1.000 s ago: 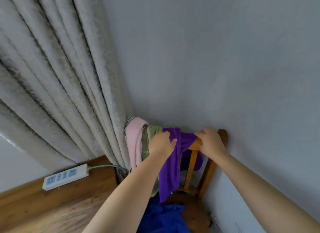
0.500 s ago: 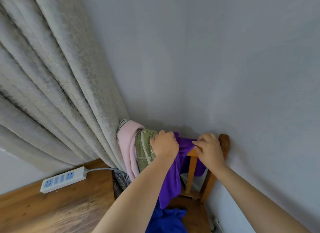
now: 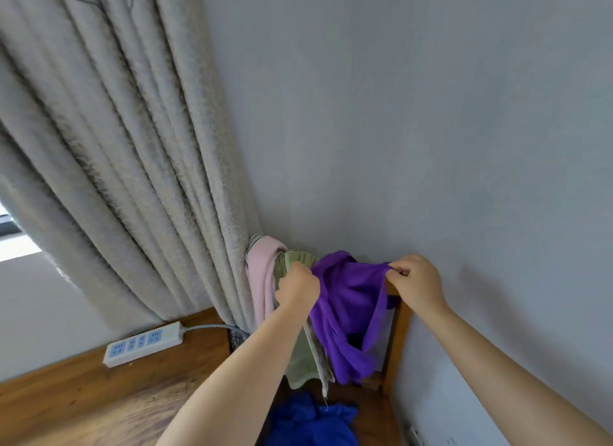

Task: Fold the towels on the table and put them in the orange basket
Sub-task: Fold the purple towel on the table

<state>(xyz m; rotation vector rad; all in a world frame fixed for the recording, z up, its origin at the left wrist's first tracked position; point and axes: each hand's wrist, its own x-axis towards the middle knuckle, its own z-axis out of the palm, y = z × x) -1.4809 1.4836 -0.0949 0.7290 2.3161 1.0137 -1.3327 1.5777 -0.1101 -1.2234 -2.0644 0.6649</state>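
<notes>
A purple towel (image 3: 348, 306) hangs between my two hands over the back of a wooden chair (image 3: 396, 339). My left hand (image 3: 298, 288) grips its left top edge, and my right hand (image 3: 414, 281) pinches its right top corner. A green towel (image 3: 298, 359) and a pink towel (image 3: 262, 279) stay draped over the chair back to the left. On the chair seat below lies a crumpled blue towel (image 3: 311, 419). The orange basket is out of view.
A grey curtain (image 3: 126, 153) hangs at the left, right beside the towels. A white power strip (image 3: 144, 343) lies on the wooden table (image 3: 99, 399) at the lower left. The grey wall (image 3: 431, 130) stands close behind the chair.
Both hands have raised the purple towel's top edge off the chair back and spread it apart. The camera has tilted upward and the view has shifted.
</notes>
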